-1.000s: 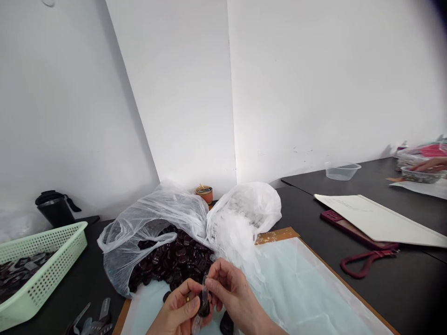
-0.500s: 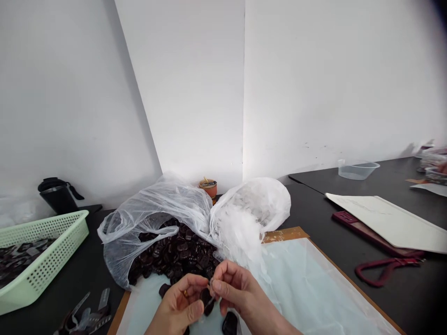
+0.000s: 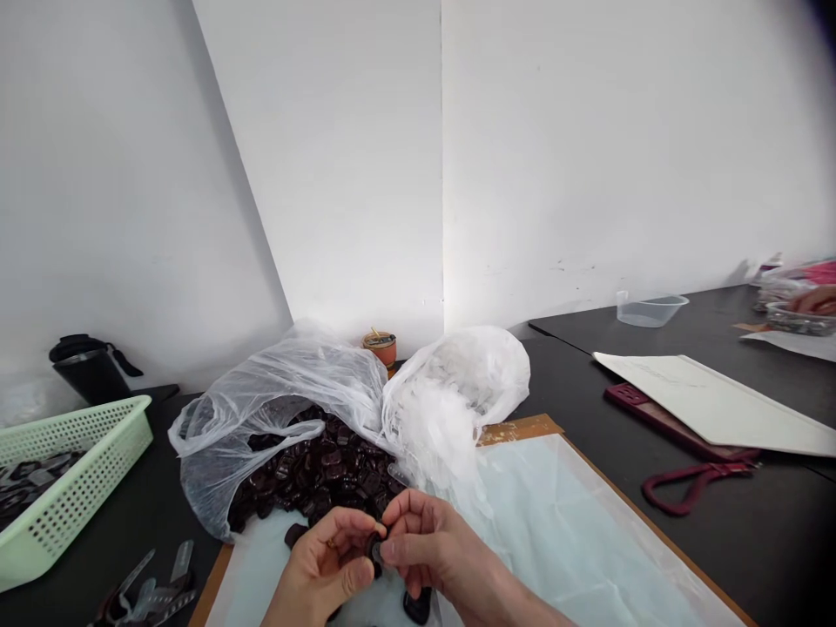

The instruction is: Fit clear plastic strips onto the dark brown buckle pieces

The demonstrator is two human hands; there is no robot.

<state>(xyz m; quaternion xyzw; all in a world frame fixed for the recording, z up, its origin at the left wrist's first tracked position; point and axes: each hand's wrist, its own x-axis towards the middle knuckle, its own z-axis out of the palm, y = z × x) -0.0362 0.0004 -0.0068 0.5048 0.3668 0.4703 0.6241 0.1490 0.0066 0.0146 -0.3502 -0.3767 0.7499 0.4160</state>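
Above the pale blue sheet, my left hand (image 3: 330,562) is closed, with thumb and fingers round a small dark glossy piece (image 3: 375,556). Against that piece my right hand (image 3: 431,544) is pinched shut on a small clear plastic strip, now mostly hidden by the fingertips. Just beyond the hands, a thin clear bag (image 3: 287,370) lies open with a heap of dark glossy pieces (image 3: 330,466) spilling out. Beside it a white plastic bag (image 3: 493,374) spills clear strips. Another dark piece (image 3: 416,605) lies under my right hand.
At left stand a green basket (image 3: 97,475) of dark pieces with strips, some assembled pieces (image 3: 153,592) and a black tumbler (image 3: 91,370). A notebook (image 3: 711,396), a dark red phone case with strap (image 3: 679,488) and a clear tub (image 3: 650,309) are right. Another person's hand (image 3: 813,299) shows far right.
My two hands have come closer together, and the clear strip seen between the fingertips is now mostly covered. The view has turned slightly right, bringing another person's hand into sight.
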